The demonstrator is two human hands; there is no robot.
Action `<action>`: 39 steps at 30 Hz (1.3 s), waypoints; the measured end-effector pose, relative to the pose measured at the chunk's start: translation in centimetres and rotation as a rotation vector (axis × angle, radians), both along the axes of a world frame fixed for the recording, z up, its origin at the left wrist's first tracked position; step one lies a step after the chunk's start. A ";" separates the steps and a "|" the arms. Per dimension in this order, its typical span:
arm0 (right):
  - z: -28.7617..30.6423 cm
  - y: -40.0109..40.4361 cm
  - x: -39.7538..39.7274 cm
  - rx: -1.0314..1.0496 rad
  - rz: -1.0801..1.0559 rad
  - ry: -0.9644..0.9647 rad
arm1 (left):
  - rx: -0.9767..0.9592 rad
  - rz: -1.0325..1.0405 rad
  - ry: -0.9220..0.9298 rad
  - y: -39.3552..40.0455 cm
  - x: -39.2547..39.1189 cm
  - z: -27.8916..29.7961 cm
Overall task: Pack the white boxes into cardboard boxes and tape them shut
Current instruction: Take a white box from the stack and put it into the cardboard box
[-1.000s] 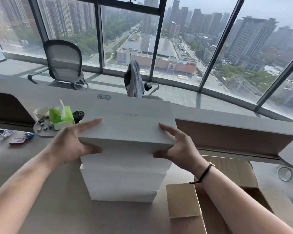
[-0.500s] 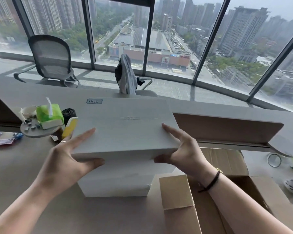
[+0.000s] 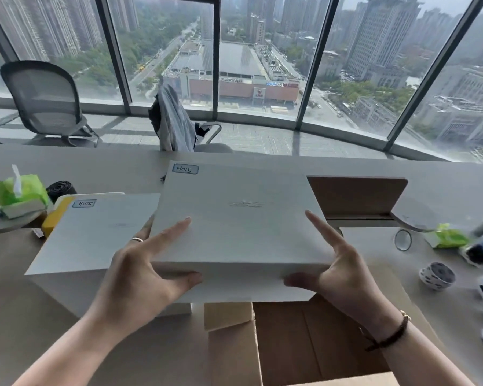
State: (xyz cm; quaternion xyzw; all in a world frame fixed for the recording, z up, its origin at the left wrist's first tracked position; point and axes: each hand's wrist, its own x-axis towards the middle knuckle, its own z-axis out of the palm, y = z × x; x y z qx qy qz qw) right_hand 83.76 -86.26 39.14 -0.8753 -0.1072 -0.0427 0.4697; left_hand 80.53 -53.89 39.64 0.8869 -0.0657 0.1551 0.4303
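Note:
I hold a flat white box [image 3: 234, 218] with a handwritten label in the air, above the open cardboard box [image 3: 304, 338] at the lower right. My left hand [image 3: 140, 277] grips its near left corner, fingers on top and thumb on the front edge. My right hand [image 3: 338, 271] grips the near right corner the same way. A second white box [image 3: 95, 235] with a similar label lies on the table to the left, topping what is left of the stack.
A green tissue pack [image 3: 20, 196], a black roll [image 3: 60, 188] and a yellow object [image 3: 53, 218] sit at the left. At the right are a tape ring [image 3: 403, 240], a green wipe pack [image 3: 446, 236] and small white items. A wooden divider [image 3: 357, 196] stands behind.
I have lifted the top white box off the stack and carried it rightward over the open cardboard box. The box below it is now uncovered at the left.

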 end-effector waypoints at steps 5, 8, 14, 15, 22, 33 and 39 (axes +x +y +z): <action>-1.8 -8.9 -2.3 -0.009 -0.021 0.039 | -0.015 -0.037 0.058 -9.1 -1.9 -1.7; -3.4 -13.2 -3.6 0.014 -0.015 0.083 | -0.037 -0.035 0.107 -13.7 -3.5 -2.8; -7.2 -19.7 -5.5 0.046 0.028 0.169 | -0.055 0.052 0.212 -20.4 -6.1 -5.9; -7.8 -20.5 -5.7 0.048 0.033 0.173 | -0.086 0.059 0.230 -21.2 -6.6 -6.5; -12.1 -23.3 -6.2 0.014 0.065 0.261 | -0.192 0.134 0.371 -24.0 -8.2 -11.4; -17.3 -22.5 -5.7 -0.085 0.077 0.442 | -0.155 0.173 0.589 -23.7 -7.3 -16.1; -17.9 -21.9 -5.8 -0.263 0.118 0.565 | -0.099 0.211 0.645 -24.8 -7.6 -17.1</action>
